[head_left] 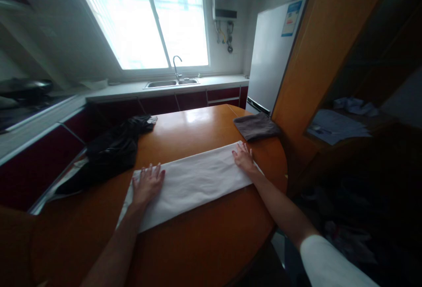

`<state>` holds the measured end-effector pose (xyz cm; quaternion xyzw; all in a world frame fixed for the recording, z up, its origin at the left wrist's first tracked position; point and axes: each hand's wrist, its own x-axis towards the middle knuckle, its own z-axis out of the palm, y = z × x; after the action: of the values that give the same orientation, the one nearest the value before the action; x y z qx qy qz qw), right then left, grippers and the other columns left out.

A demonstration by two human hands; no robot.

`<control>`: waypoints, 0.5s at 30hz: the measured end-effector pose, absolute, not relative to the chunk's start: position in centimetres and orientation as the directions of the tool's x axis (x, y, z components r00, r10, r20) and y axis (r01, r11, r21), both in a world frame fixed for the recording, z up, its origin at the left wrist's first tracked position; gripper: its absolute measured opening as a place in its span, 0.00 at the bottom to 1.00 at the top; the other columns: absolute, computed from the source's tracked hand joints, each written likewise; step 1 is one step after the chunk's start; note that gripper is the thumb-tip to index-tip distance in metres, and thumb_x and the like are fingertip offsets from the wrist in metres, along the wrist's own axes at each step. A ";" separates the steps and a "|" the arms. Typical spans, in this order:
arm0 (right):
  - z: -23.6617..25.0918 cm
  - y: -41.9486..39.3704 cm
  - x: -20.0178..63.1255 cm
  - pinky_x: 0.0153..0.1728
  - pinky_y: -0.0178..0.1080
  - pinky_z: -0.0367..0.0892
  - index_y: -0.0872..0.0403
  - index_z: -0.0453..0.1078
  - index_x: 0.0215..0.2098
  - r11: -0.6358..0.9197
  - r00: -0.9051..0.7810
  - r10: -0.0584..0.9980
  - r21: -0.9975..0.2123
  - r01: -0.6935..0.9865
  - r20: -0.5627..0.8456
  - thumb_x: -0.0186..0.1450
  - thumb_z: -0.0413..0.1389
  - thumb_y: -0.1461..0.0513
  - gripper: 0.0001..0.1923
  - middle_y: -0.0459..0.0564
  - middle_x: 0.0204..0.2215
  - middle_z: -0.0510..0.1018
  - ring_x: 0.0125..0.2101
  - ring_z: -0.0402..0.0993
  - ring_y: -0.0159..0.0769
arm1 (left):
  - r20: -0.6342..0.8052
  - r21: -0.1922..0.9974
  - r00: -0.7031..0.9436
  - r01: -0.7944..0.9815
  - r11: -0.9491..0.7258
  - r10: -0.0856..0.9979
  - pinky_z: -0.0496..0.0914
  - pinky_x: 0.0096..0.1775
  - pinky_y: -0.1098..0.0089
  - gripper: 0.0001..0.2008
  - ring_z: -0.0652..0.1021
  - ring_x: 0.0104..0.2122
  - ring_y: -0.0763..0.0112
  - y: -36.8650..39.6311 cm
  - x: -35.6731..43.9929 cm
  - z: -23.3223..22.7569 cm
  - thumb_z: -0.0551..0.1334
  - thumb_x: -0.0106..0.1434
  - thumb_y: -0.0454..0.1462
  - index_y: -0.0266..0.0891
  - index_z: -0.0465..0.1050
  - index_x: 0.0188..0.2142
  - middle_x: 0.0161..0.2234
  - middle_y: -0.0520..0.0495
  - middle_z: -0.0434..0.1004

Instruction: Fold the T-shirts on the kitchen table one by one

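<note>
A white cloth [194,183], folded into a long strip, lies flat across the wooden table [194,243]. Its kind of garment or linen I cannot make out. On its left end rests my left hand [149,185], fingers spread and pressed flat. My right hand [243,157] lies on the far right corner of the cloth, fingers also stretched out. Neither hand grips anything. Slight wrinkles run through the middle of the cloth.
A dark folded cloth [256,126] lies at the table's back right. Black clothing [114,148] is heaped over the left edge. Beyond the table are a counter with a sink [161,84], a fridge [275,54] and, at far left, a pan [26,88].
</note>
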<state>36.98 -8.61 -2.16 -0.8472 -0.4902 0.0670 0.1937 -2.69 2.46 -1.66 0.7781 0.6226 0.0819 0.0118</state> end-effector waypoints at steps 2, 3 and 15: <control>-2.1 -8.6 37.1 0.68 0.54 0.42 0.57 0.53 0.72 -0.465 0.538 0.841 -0.421 0.779 0.067 0.75 0.42 0.52 0.32 0.58 0.73 0.50 0.72 0.42 0.46 | 0.118 0.125 0.213 0.966 -0.228 0.970 0.47 0.64 0.36 0.30 0.51 0.71 0.43 2.7 -2.8 -1.9 0.42 0.75 0.48 0.41 0.58 0.70 0.72 0.37 0.50; -2.1 -8.7 37.2 0.68 0.53 0.43 0.56 0.54 0.72 -0.467 0.541 0.838 -0.428 0.774 0.066 0.75 0.43 0.53 0.31 0.58 0.73 0.51 0.72 0.42 0.46 | 0.116 0.126 0.217 0.965 -0.231 0.969 0.47 0.64 0.36 0.30 0.51 0.71 0.43 2.8 -2.9 -2.0 0.43 0.75 0.48 0.41 0.58 0.70 0.72 0.37 0.50; -1.4 -9.9 40.6 0.58 0.40 0.60 0.60 0.73 0.56 -0.460 0.592 0.784 -0.463 0.758 0.190 0.70 0.53 0.60 0.20 0.64 0.53 0.77 0.55 0.71 0.47 | 0.124 0.111 0.217 0.967 -0.231 0.968 0.47 0.65 0.35 0.29 0.52 0.70 0.43 2.7 -2.8 -2.3 0.42 0.75 0.48 0.41 0.58 0.70 0.72 0.37 0.51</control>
<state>40.62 -9.87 -1.44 -0.8541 -0.4511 0.0251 0.2576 -2.82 2.68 -2.33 0.7801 0.6200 0.0833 0.0047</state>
